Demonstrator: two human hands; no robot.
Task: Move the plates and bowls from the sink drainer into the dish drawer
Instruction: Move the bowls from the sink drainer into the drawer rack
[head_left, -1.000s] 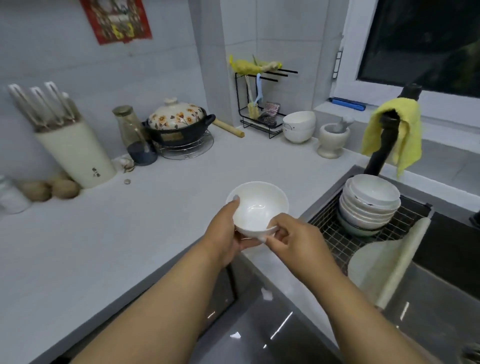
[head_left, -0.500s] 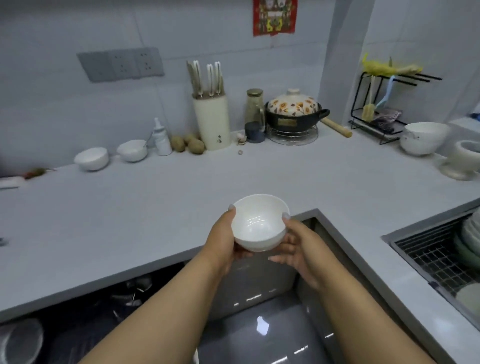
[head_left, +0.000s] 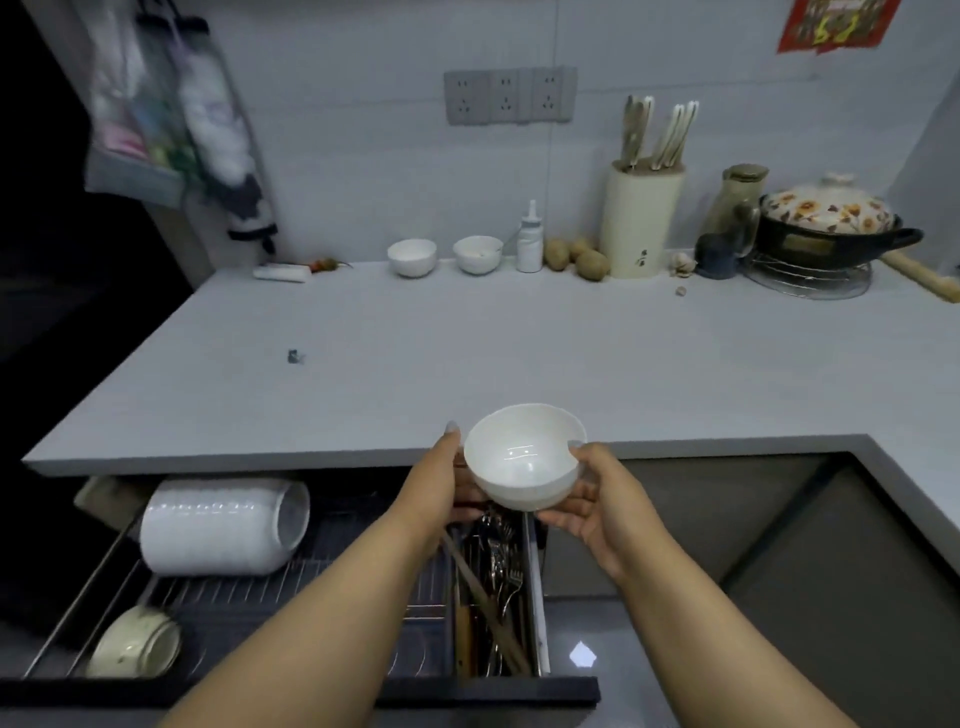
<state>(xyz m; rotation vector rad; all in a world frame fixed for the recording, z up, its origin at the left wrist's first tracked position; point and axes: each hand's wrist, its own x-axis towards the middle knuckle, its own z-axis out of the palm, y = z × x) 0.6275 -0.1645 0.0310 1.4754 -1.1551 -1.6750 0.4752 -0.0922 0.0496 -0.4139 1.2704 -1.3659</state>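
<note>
Two hands held one white bowl (head_left: 524, 457) between them, above the front edge of the counter (head_left: 467, 353) and over the open dish drawer (head_left: 322, 686). The left hand (head_left: 441, 483) cupped the bowl's left side, fingers curled beneath it and the thumb lying up along the rim. The right hand (head_left: 592, 499) gripped the right side, thumb hooked over the rim and fingers curled under the base. The bowl stood nearly upright, tipped slightly toward the camera.

In the drawer's wire rack, a row of white dishes (head_left: 223, 525) stood on edge at the back left, with another bowl (head_left: 135, 644) on its side near the front. A narrow compartment at the right held cutlery (head_left: 498, 571). Against the wall stood two small bowls (head_left: 441, 255), a knife block (head_left: 641, 218) and a flowered pot (head_left: 831, 223).
</note>
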